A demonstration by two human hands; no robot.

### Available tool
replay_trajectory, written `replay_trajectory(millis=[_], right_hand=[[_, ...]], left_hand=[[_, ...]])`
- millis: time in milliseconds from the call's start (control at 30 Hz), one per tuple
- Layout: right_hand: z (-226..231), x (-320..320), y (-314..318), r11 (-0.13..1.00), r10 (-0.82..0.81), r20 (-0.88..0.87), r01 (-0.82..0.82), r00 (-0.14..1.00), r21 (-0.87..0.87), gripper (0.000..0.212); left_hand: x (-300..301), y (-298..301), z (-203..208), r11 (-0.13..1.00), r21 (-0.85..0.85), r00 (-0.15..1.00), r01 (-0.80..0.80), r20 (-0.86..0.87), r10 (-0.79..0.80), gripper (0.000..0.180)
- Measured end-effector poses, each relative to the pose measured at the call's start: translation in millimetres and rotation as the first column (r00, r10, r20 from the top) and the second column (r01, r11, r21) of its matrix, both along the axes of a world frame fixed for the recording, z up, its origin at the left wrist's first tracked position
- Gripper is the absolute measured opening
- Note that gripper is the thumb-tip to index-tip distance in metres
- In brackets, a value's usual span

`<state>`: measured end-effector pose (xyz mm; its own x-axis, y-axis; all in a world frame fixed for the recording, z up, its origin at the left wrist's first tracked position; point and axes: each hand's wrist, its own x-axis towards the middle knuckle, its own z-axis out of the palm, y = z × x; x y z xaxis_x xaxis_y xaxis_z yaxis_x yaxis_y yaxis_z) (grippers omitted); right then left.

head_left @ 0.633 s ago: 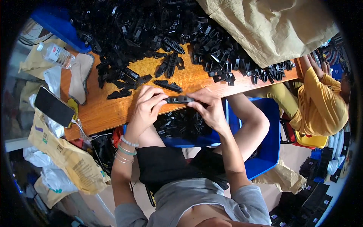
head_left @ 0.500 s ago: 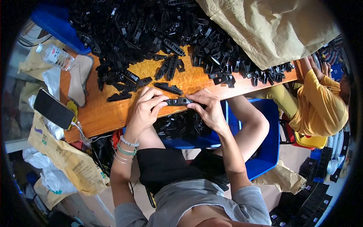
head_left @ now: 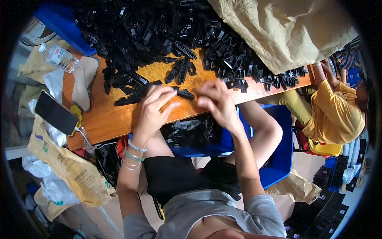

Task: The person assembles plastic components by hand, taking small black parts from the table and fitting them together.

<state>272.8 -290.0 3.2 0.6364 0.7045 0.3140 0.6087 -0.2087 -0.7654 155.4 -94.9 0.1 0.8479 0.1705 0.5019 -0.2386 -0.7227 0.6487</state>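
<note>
Two bare hands hover over the near edge of a wooden table (head_left: 115,119), both forearms rising from the lower part of the view. The left hand (head_left: 153,107) is raised with its wrist bent, fingers spread loosely apart and curled downward; its fingertips sit at a small black plastic part (head_left: 185,94) lying on the wood, though whether they actually grip it cannot be told. Beaded bracelets (head_left: 133,155) ring the left wrist. The right hand (head_left: 217,99) is blurred, its fingers bunched together and bent, just to the right of that part; nothing can be seen held in it.

Beyond the hands a big heap of black plastic parts (head_left: 159,36) covers the far side of the table, with a tan sack (head_left: 278,32) lying over its right end. A blue bin (head_left: 223,139) holding more black parts sits below the table edge, on the person's lap. At the table's left end lie a dark phone (head_left: 55,112) and a clear water bottle (head_left: 59,57). Another person in a yellow top (head_left: 338,115) sits at the right.
</note>
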Motion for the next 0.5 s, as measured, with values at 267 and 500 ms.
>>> replay_trajectory(millis=[267, 500], right_hand=[[-14.7, 41.2, 58.5, 0.948, -0.192, 0.423, 0.279, 0.886, -0.154, 0.032], [13.3, -3.7, 32.6, 0.982, -0.179, -0.252, 0.19, 0.951, 0.021, 0.026]], left_hand=[[1.4, -16.7, -9.1, 0.905, 0.424, 0.999, -0.03, 0.028, 0.02, 0.012], [-2.3, -5.9, -5.8, 0.969, 0.193, 0.988, -0.152, 0.032, 0.149, 0.024]])
